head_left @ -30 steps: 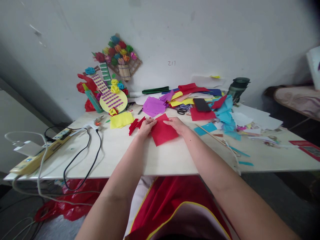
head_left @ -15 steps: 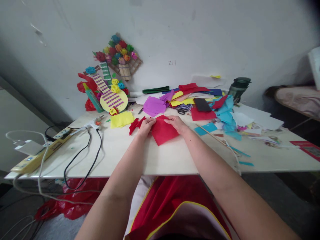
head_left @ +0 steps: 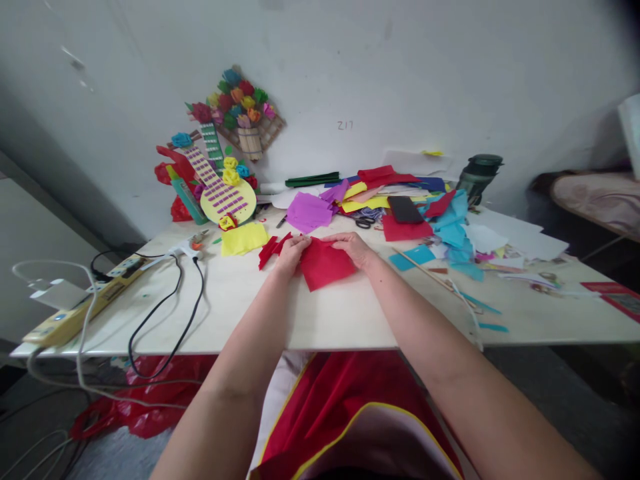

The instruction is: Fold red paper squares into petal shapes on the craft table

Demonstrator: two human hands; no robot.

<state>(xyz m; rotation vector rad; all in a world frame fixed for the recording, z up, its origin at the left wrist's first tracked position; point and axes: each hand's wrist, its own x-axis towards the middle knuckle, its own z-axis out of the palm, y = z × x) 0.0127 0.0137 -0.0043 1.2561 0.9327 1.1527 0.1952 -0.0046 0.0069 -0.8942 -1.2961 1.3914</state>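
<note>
A red sheet of crepe paper [head_left: 324, 267] lies on the pale table [head_left: 330, 313] in front of me. My left hand [head_left: 291, 253] grips its far left edge, fingers curled onto the paper. My right hand [head_left: 354, 248] pinches the far right edge. The far corner of the sheet is bunched down between my two hands. Small red paper scraps [head_left: 270, 249] lie just left of my left hand.
Piled coloured papers [head_left: 400, 200], a black phone [head_left: 404, 209], scissors [head_left: 364, 222] and a dark bottle [head_left: 476, 177] sit behind. A yellow sheet [head_left: 243, 239], paper guitar [head_left: 220, 190] and flower craft [head_left: 240, 107] stand at back left. A power strip [head_left: 75, 310] and black cables [head_left: 165, 300] lie left. A thin stick [head_left: 430, 277] lies right.
The far corner of the red sheet, which stood up as a point, has been folded or gathered down between my hands. Both hands have drawn slightly closer together.
</note>
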